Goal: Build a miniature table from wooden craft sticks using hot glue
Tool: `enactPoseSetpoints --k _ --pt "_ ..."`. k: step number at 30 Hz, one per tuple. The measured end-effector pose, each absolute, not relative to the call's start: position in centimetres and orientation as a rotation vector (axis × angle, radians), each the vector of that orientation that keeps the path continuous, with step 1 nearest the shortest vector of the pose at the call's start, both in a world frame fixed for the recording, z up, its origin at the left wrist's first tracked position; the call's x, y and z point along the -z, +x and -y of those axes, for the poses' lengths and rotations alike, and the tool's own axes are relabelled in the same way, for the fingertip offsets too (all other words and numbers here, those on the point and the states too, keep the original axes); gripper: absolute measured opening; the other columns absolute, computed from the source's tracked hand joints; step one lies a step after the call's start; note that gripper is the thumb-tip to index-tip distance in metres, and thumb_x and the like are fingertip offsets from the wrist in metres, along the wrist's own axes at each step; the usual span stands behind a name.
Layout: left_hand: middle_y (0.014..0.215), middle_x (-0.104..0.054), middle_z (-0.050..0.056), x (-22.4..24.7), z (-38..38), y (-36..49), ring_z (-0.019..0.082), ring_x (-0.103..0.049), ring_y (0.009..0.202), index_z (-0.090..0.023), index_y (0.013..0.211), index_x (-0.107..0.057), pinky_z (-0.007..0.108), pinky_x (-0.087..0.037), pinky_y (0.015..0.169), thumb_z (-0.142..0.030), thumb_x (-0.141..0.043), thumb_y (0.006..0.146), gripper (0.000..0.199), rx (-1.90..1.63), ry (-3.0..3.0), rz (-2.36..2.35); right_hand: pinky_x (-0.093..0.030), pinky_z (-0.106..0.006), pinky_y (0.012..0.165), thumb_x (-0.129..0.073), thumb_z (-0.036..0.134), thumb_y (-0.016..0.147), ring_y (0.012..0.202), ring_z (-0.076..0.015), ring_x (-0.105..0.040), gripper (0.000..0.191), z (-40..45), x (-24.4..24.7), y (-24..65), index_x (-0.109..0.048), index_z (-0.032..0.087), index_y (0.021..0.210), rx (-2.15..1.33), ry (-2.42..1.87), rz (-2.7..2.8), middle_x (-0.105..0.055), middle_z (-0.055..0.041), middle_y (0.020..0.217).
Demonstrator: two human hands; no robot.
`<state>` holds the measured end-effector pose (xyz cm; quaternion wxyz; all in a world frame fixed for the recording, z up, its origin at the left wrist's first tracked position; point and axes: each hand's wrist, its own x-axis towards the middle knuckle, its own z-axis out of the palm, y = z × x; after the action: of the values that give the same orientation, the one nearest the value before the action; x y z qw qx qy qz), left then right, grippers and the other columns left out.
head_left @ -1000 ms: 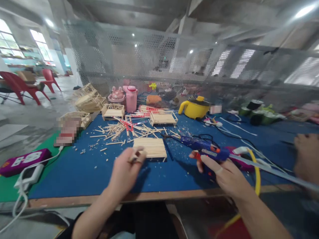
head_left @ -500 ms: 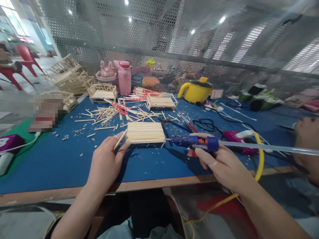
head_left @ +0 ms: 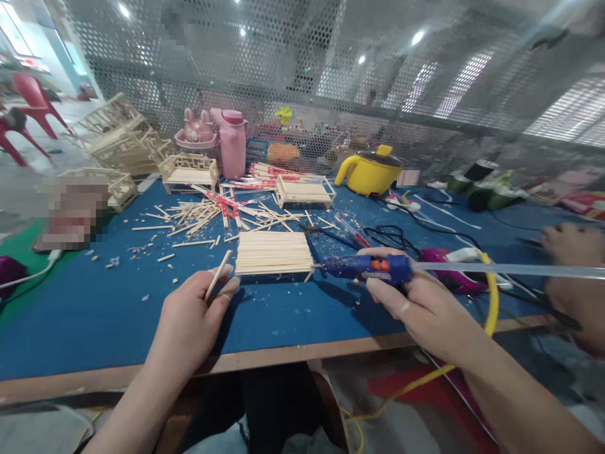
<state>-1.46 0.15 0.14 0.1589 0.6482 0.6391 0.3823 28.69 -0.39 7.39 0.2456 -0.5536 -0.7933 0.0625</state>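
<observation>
Pinching a short wooden stick between thumb and fingers of the left hand, close to the front edge of the blue tabletop, with the stick's upper end tilted toward the slatted wooden panel. Grasping a blue glue gun in the right hand, with a long clear glue rod sticking out of the back toward the right edge. Aiming the nozzle left at the panel's right end; touching or just short of it, cannot tell. Having the panel flat between both hands, set back from the middle of the front edge. Seeing loose sticks scattered behind and left of the panel, and a blue-handled tool just behind its right end. Glimpsing another person's hand, blurred, toward the right edge. Farther back, finding two small railed wooden frames, one nearer the left back corner. Along the back edge, meeting a pink flask left of the middle and a yellow pot right of it, both before a perforated screen.
</observation>
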Motion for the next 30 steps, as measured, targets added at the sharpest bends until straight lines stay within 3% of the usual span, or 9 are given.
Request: enactPoseSetpoints --k 3,11,14,16,20,23,27,30 --pt "0.106 -0.071 0.008 -0.2 -0.1 -1.4 0.025 -0.065 0.100 -0.021 0.098 -0.069 0.034 -0.050 0.084 -0.042 -0.051 0.083 0.031 -1.092 1.867 -1.820 -0.044 -0.038 0.097 -0.044 0.046 0.090 0.110 -0.0273 -0.058 0.036 0.3 -7.5 28.5 -0.065 0.022 0.107 -0.223 -1.536 2.169 -0.063 -0.0055 0.119" --pt "0.100 -0.070 0.006 -0.3 -0.4 -1.5 0.023 -0.064 0.095 -0.021 0.095 -0.068 0.032 -0.048 0.082 -0.041 -0.053 0.082 0.028 -1.096 1.876 -1.808 -0.042 -0.038 0.099 -0.042 0.046 0.091 0.113 -0.0261 -0.056 0.034 0.4 -7.3 29.0 -0.062 0.023 0.105 -0.215 -1.539 2.180 -0.061 -0.0060 0.120" --pt "0.079 -0.067 0.003 -1.1 0.2 -1.4 0.020 -0.061 0.075 -0.020 0.094 -0.067 0.030 -0.046 0.070 -0.046 -0.055 0.080 0.032 -1.177 1.758 -1.908 -0.045 -0.036 0.095 -0.043 0.043 0.091 0.109 -0.0251 -0.059 0.032 0.7 -7.2 29.0 -0.061 0.022 0.107 -0.158 -1.546 2.179 -0.061 -0.0060 0.121" --pt "0.062 -0.058 0.000 -1.9 1.6 -0.4 0.016 -0.053 0.060 -0.020 0.083 -0.066 0.027 -0.042 0.060 -0.052 -0.055 0.079 0.034 -1.270 1.609 -1.893 -0.049 -0.034 0.089 -0.049 0.042 0.088 0.103 -0.0246 -0.063 0.034 1.1 -6.7 28.9 -0.057 0.022 0.114 -0.069 -1.527 2.144 -0.062 -0.0067 0.120" --pt "0.056 -0.052 0.001 -2.6 5.7 4.9 0.012 -0.044 0.055 -0.016 0.060 -0.062 0.024 -0.036 0.052 -0.060 -0.051 0.080 0.050 -1.099 1.322 -1.180 -0.053 -0.031 0.074 -0.058 0.032 0.081 0.086 -0.0226 -0.069 0.051 1.7 -4.1 27.9 -0.046 0.024 0.131 0.133 -1.533 1.997 -0.071 -0.0044 0.102" --pt "0.052 -0.042 0.000 -2.4 7.8 9.7 0.009 -0.036 0.052 -0.014 0.056 -0.060 0.024 -0.031 0.050 -0.070 -0.051 0.074 0.059 -0.914 1.154 -0.696 -0.052 -0.031 0.069 -0.052 0.027 0.082 0.081 -0.0222 -0.070 0.055 1.8 -1.8 26.9 -0.041 0.025 0.137 0.318 -1.471 2.037 -0.071 -0.0056 0.108" --pt "0.048 -0.030 -0.005 -2.0 8.2 13.1 0.005 -0.023 0.048 -0.012 0.060 -0.060 0.023 -0.017 0.045 -0.073 -0.053 0.070 0.062 -0.799 0.932 -0.607 -0.047 -0.029 0.072 -0.043 0.027 0.089 0.093 -0.0217 -0.069 0.050 1.5 -0.1 26.2 -0.042 0.019 0.138 0.661 -1.140 2.045 -0.066 -0.0123 0.119" --pt "0.042 -0.026 -0.008 -2.1 8.3 13.9 0.004 -0.018 0.041 -0.013 0.062 -0.060 0.023 -0.011 0.041 -0.075 -0.057 0.064 0.062 -0.785 0.766 -0.673 -0.045 -0.030 0.075 -0.042 0.024 0.091 0.092 -0.0204 -0.069 0.048 1.3 0.1 26.0 -0.044 0.017 0.138 0.722 -1.075 2.022 -0.066 -0.0141 0.119"
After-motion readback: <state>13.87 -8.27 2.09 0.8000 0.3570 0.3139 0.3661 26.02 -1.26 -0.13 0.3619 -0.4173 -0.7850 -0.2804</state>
